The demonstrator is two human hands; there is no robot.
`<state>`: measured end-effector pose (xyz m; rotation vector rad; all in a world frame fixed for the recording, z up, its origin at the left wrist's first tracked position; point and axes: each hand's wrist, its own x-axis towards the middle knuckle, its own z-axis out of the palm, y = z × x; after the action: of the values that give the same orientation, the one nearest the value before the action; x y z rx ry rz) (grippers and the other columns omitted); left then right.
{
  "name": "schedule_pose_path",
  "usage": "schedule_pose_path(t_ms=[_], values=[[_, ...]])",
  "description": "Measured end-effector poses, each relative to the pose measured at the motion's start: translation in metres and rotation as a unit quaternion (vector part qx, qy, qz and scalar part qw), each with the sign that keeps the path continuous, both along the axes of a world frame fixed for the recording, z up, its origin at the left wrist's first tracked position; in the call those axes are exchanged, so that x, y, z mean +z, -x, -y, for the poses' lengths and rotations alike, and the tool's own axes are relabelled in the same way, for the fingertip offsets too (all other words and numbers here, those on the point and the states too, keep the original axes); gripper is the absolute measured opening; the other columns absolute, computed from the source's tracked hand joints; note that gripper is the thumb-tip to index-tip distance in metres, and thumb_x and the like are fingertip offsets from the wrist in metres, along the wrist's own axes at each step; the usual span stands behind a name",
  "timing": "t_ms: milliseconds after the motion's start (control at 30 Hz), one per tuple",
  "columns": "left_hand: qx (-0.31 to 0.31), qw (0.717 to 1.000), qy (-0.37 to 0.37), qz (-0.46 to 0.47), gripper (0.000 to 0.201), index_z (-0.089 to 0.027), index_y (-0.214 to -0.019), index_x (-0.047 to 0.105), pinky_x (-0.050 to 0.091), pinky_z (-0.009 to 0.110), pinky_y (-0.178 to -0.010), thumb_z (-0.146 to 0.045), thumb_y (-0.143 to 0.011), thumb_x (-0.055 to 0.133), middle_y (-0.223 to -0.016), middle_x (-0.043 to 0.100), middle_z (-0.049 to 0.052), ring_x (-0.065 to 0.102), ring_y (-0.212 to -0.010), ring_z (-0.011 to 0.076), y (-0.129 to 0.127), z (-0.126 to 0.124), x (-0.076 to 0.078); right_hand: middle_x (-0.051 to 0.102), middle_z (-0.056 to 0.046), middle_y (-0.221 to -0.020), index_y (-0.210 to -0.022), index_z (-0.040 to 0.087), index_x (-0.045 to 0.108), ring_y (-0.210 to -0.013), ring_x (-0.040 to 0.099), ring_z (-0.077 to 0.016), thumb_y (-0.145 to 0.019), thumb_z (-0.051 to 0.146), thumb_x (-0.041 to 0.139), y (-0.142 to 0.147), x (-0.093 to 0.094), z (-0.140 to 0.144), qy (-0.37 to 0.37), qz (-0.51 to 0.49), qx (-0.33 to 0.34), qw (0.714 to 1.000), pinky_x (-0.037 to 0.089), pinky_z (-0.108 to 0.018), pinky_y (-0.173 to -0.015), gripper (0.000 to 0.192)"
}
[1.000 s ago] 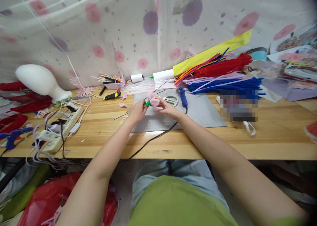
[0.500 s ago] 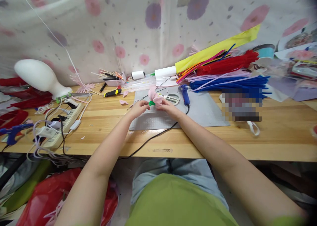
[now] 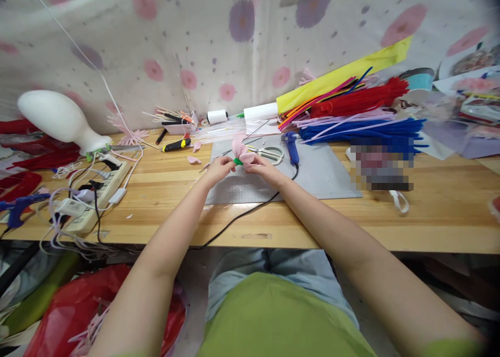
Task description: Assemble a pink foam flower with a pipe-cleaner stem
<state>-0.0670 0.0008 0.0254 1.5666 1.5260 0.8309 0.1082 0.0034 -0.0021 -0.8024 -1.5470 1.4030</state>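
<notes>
Flower (image 3: 238, 147), pink with a green base (image 3: 237, 161), sits between the two hands, raised over the mat. To handle it well, the table (image 3: 164, 211) edge nearer the body than the grip is best left alone, with the work kept over the mat (image 3: 320, 182) below and beyond the fingers. The gun (image 3: 289, 147) lies right of the grip and its cord (image 3: 230, 229) runs on the body side of it, so sleeves and wrists should clear both. The scissors (image 3: 275, 155), just behind the right fingers, could snag a petal if the flower dips. I would steady the green base from the left, and press the petals lightly near their roots rather than at the tips, since they look soft and likely to crease. As for pose, both forearms (image 3: 176, 219) reach forward and slant inward, forming a narrow V whose point is the flower. The right hand (image 3: 263, 169) comes in from the right, its thumb and fingers closed on the lower petals. The left hand (image 3: 219, 170) mirrors it, fingertips bunched at the green base; whether they pinch it or only touch it is too small to tell. Smallest of all, loose petals (image 3: 194, 160) lie on the wood, left of the grip and a little beyond it.
</notes>
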Motion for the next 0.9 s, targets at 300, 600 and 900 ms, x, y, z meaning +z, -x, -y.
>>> schedule_pose_path(t_ms=[300,600,900], values=[[-0.021,0.998,0.042,0.051,0.019,-0.016,-0.069,0.056,0.023,0.019,-0.043,-0.034,-0.064,0.056,-0.067,0.058,0.000,0.037,-0.049,0.0054,-0.001,0.001,0.004,0.058,-0.001,-0.085,-0.090,0.017,0.056,-0.081,0.048,-0.0162,-0.061,0.026,0.059,0.000,-0.001,-0.002,-0.023,-0.007,-0.004,1.000,0.039,-0.031,-0.076,0.031],[0.020,0.999,0.024,-0.016,0.016,-0.016,-0.065,0.055,0.025,0.020,-0.045,-0.031,-0.065,0.052,-0.062,0.057,0.000,0.038,-0.051,0.0071,-0.007,-0.006,0.000,0.060,-0.004,-0.101,-0.097,0.017,0.059,-0.094,0.050,-0.0196,-0.059,0.024,0.056,0.002,-0.003,-0.005,-0.072,0.007,-0.018,0.997,0.039,-0.033,-0.084,0.039],[-0.041,0.994,0.080,0.055,0.016,-0.014,-0.075,0.056,0.026,0.019,-0.042,-0.024,-0.065,0.049,-0.077,0.063,0.004,0.041,-0.052,0.0065,-0.002,0.000,0.010,0.059,0.000,-0.085,-0.087,0.017,0.058,-0.079,0.049,-0.0151,-0.059,0.025,0.057,0.000,-0.005,-0.004,-0.031,0.004,-0.019,0.999,0.040,-0.031,-0.076,0.029]])
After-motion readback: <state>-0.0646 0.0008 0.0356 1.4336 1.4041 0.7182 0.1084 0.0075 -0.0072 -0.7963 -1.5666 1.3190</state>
